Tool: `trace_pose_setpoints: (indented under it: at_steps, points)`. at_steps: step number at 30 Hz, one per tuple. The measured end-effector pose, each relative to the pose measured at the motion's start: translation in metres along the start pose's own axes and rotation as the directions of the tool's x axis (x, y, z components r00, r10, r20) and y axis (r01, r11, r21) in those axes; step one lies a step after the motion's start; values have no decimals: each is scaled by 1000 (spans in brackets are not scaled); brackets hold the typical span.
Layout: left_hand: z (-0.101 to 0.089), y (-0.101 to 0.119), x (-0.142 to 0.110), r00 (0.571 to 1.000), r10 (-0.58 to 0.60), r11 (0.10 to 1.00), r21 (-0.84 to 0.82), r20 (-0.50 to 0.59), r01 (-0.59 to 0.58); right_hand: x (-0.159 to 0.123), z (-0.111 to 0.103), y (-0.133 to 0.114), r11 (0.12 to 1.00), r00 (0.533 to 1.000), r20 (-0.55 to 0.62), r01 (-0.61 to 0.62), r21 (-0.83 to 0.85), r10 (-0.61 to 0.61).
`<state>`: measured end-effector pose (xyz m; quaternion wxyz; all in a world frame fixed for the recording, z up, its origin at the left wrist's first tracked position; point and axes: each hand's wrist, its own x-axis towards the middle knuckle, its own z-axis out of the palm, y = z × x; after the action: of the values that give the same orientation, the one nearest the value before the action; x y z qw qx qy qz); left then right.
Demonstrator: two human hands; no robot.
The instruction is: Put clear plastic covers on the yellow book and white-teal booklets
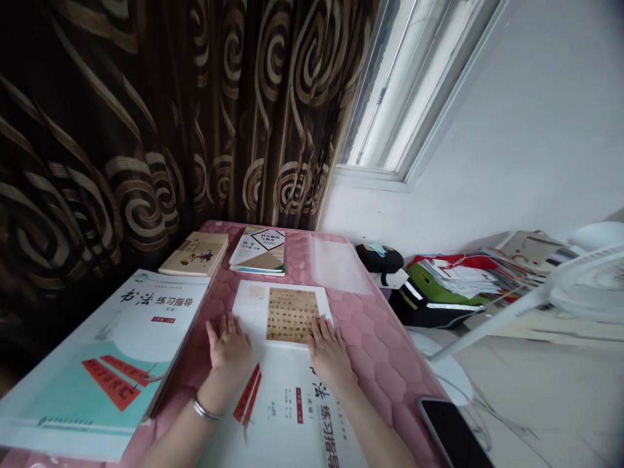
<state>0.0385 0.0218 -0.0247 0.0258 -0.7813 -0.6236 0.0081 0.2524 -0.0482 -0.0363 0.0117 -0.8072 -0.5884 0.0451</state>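
A white calligraphy workbook (287,396) with a tan panel of characters lies on the pink quilted tabletop (380,338) in front of me. My left hand (228,346) lies flat on its left side, fingers spread, with a silver bangle on the wrist. My right hand (330,351) rests flat on its right side, fingers stretched out beside the tan panel. Neither hand holds anything.
A teal and white workbook (107,364) lies at the left. Two smaller books (197,253) (259,250) and a clear plastic sleeve (336,263) sit at the far edge. A dark phone (453,432) is at the right corner. Patterned curtain behind; fan and paper piles on the right.
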Motion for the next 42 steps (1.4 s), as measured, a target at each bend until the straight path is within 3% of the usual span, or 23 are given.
trace_pose_setpoints:
  at_steps: [2,3,5,7,9,14,20,25,29,32,36,39,42]
  points:
    - [-5,19,7,1000,-22,998,51,-22,23,1,3,0,1000,1000,-22,6,12,-6]
    - [-7,30,12,999,24,999,45,-21,-23,1,5,1,1000,999,-34,9,21,-9]
    - [-8,54,26,985,171,983,-72,9,-170,2,8,3,999,998,-55,17,38,-14]
    - [-6,73,42,930,366,919,-172,42,-354,3,11,4,999,998,-67,24,46,-21]
    - [-1,84,59,897,440,881,-213,36,-423,4,12,4,999,997,-70,26,46,-22]
    - [11,65,93,914,406,888,-225,-28,-401,2,8,4,998,999,-46,3,65,0]
    - [15,42,103,942,328,923,-191,-70,-335,9,-9,-11,999,1000,-12,-9,45,9]
    - [19,43,105,935,354,923,-158,-15,-352,60,-21,-69,944,970,-98,238,227,-221]
    - [21,40,105,920,392,909,-145,-15,-390,103,-15,-96,912,965,-48,258,320,-256]
    - [20,40,104,928,365,912,-171,-72,-372,115,-9,-80,937,978,-6,203,285,-210]
    - [20,45,103,937,331,919,-187,-108,-346,115,-5,-28,984,999,13,29,177,-32]
    - [16,45,104,953,293,929,-212,-78,-303,114,-2,2,990,997,8,-76,122,76]
    - [9,36,104,976,215,951,-218,-34,-217,115,1,11,990,996,-3,-91,104,92]
